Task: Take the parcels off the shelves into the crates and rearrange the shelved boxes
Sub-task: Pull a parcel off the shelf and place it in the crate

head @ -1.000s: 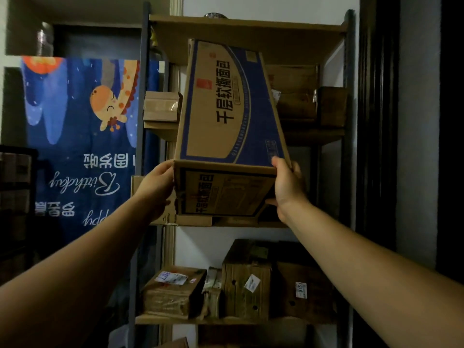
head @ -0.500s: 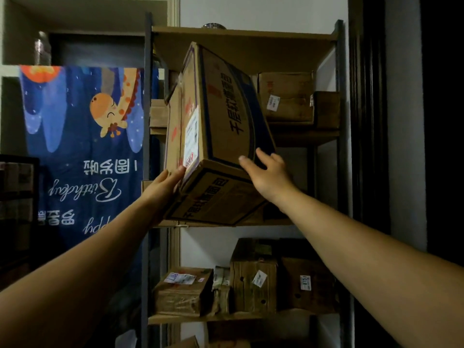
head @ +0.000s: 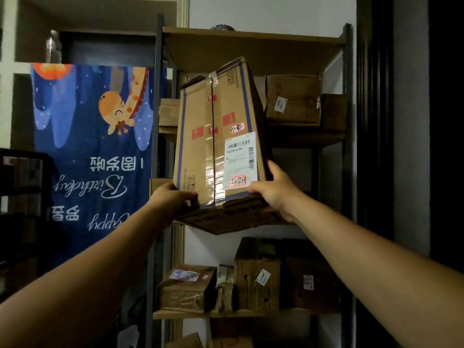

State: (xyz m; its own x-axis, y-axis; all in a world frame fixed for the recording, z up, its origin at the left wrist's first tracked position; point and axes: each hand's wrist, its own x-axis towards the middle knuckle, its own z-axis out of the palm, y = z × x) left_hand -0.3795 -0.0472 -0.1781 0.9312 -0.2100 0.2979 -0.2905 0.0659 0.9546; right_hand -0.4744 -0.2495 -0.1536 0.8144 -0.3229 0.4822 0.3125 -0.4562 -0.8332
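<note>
A tall cardboard box with blue edging and a white shipping label stands tilted in front of the metal shelf unit, its taped seam facing me. My left hand grips its lower left corner. My right hand grips its lower right corner. The box's base hangs at the level of the middle shelf. Whether it rests on that shelf is hidden.
Brown boxes sit on the upper shelf behind the held box. Several parcels stand on the lower shelf. A blue birthday banner hangs to the left. A dark rack stands at far left.
The box has been turned about its upright axis: the printed blue face has swung away and the taped seam with the label now faces me. Both hands shifted along its lower corners.
</note>
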